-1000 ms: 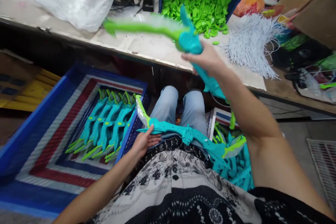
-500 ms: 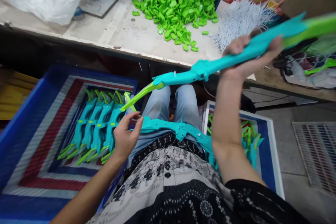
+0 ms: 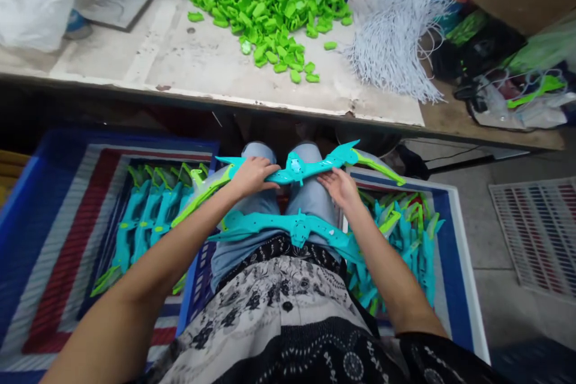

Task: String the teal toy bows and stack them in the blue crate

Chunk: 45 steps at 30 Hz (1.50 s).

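A turquoise toy bow with green tips lies across my knees, its round middle facing up. My left hand is closed over the left half of this bow. Below the bow's right half, my right hand touches the lower edge with its fingertips, fingers apart and not wrapped round it. A second turquoise bow piece rests on my lap nearer to my waist. Its right end is partly hidden by my right forearm.
At my left, a blue crate with striped lining holds several bows in a row. A white-rimmed crate at my right has more bows piled inside. Small green pieces and a bundle of white strings lie on the worktable.
The upper bow has come down from the raised right hand to lie across my knees. My left hand has moved right onto it; my right hand has lowered and opened at its edge.
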Available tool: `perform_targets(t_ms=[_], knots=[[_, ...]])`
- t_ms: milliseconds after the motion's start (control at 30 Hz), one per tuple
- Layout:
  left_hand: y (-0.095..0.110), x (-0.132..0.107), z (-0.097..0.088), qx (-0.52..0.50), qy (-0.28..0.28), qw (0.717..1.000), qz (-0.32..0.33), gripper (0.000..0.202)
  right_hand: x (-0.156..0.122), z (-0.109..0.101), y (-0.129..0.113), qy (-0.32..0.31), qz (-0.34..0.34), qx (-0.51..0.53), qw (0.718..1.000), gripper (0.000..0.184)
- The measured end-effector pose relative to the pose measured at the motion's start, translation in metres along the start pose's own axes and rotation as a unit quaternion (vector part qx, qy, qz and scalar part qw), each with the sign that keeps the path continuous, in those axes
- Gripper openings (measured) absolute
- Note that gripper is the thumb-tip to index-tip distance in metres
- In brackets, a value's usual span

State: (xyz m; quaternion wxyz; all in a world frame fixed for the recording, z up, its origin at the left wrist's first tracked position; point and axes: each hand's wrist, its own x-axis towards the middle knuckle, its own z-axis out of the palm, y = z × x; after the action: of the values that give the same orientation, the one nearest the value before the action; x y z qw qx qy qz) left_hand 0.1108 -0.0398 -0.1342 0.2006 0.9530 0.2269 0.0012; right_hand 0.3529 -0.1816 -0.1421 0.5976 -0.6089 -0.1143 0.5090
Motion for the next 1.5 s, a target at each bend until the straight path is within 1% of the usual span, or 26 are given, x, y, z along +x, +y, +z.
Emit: perform_targets(t_ms=[67,100,133,200,233,300,367,400,467,533,567,633,700,767,833,900,967,1000,1067,1100,1167,1233,1300,1367,1433,1500], knots=[[-0.006,0.001,-0.003,0.033,0.012,0.999,0.005,0.052,-0.019,-0.01,-0.007,-0.041,0.022,-0.153,0.987,0.027],[-0.009,0.002,-0.005,0.042,0.006,0.999,0.008,0.051,-0.027,-0.012,-0.013,-0.072,0.014,-0.236,0.969,0.027],[-0.011,0.004,-0.006,0.046,-0.004,0.999,0.01,0.049,-0.032,-0.011,-0.021,-0.102,-0.011,-0.314,0.944,0.027],[-0.011,0.007,-0.008,0.044,-0.015,0.999,0.013,0.049,-0.032,-0.001,-0.042,-0.133,-0.122,-0.423,0.888,0.029],[-0.009,0.008,-0.007,0.036,-0.008,0.999,0.014,0.052,-0.024,0.009,-0.054,-0.124,-0.194,-0.453,0.861,0.029],[0.0,0.012,-0.003,0.004,0.03,0.999,0.014,0.066,0.004,0.035,-0.08,-0.068,-0.33,-0.489,0.805,0.028],[0.011,0.017,0.004,-0.042,0.071,0.997,0.008,0.081,0.048,0.067,-0.104,-0.011,-0.409,-0.52,0.75,0.027],[0.016,0.019,0.009,-0.063,0.083,0.995,-0.001,0.084,0.073,0.081,-0.115,0.01,-0.428,-0.539,0.726,0.026],[0.023,0.025,0.017,-0.087,0.09,0.992,-0.033,0.082,0.122,0.106,-0.13,0.043,-0.441,-0.569,0.693,0.026],[0.025,0.03,0.023,-0.094,0.083,0.99,-0.07,0.078,0.159,0.12,-0.139,0.042,-0.436,-0.597,0.672,0.026],[0.025,0.032,0.024,-0.095,0.079,0.989,-0.083,0.077,0.17,0.123,-0.142,0.032,-0.431,-0.611,0.663,0.025],[0.025,0.033,0.025,-0.102,0.071,0.988,-0.09,0.078,0.173,0.123,-0.145,0.01,-0.413,-0.637,0.651,0.025],[0.026,0.035,0.023,-0.111,0.065,0.989,-0.076,0.08,0.161,0.113,-0.15,0.005,-0.376,-0.658,0.652,0.027],[0.026,0.041,0.02,-0.104,0.061,0.991,-0.05,0.081,0.151,0.097,-0.161,0.029,-0.313,-0.681,0.662,0.025],[0.021,0.048,0.016,-0.078,0.052,0.995,-0.028,0.079,0.152,0.082,-0.173,0.051,-0.253,-0.701,0.665,0.024],[0.018,0.051,0.013,-0.061,0.042,0.997,-0.017,0.078,0.155,0.076,-0.179,0.095,-0.229,-0.736,0.63,0.023],[0.019,0.045,0.01,-0.065,0.036,0.997,-0.02,0.078,0.15,0.079,-0.176,0.117,-0.219,-0.761,0.599,0.024],[0.021,0.039,0.009,-0.072,0.036,0.996,-0.026,0.078,0.144,0.083,-0.174,0.116,-0.217,-0.769,0.59,0.025],[0.025,0.025,0.008,-0.087,0.035,0.995,-0.045,0.078,0.133,0.091,-0.167,0.109,-0.225,-0.764,0.594,0.027],[0.024,0.019,0.008,-0.093,0.034,0.994,-0.052,0.078,0.131,0.093,-0.165,0.098,-0.24,-0.754,0.603,0.028],[0.018,0.016,0.008,-0.108,0.032,0.991,-0.066,0.078,0.134,0.091,-0.164,0.071,-0.312,-0.707,0.63,0.028],[0.008,0.024,0.008,-0.149,0.027,0.984,-0.092,0.077,0.141,0.08,-0.167,0.008,-0.384,-0.663,0.642,0.035],[-0.001,0.037,0.005,-0.208,0.014,0.97,-0.122,0.07,0.145,0.068,-0.169,-0.078,-0.423,-0.64,0.637,0.039],[-0.007,0.05,-0.001,-0.262,-0.009,0.956,-0.134,0.062,0.147,0.059,-0.168,-0.146,-0.429,-0.635,0.626,0.037],[-0.01,0.056,-0.007,-0.279,-0.032,0.951,-0.128,0.059,0.148,0.055,-0.164,-0.177,-0.431,-0.633,0.618,0.033],[-0.006,0.055,-0.01,-0.245,-0.04,0.962,-0.113,0.064,0.152,0.053,-0.16,-0.181,-0.445,-0.629,0.611,0.03]])
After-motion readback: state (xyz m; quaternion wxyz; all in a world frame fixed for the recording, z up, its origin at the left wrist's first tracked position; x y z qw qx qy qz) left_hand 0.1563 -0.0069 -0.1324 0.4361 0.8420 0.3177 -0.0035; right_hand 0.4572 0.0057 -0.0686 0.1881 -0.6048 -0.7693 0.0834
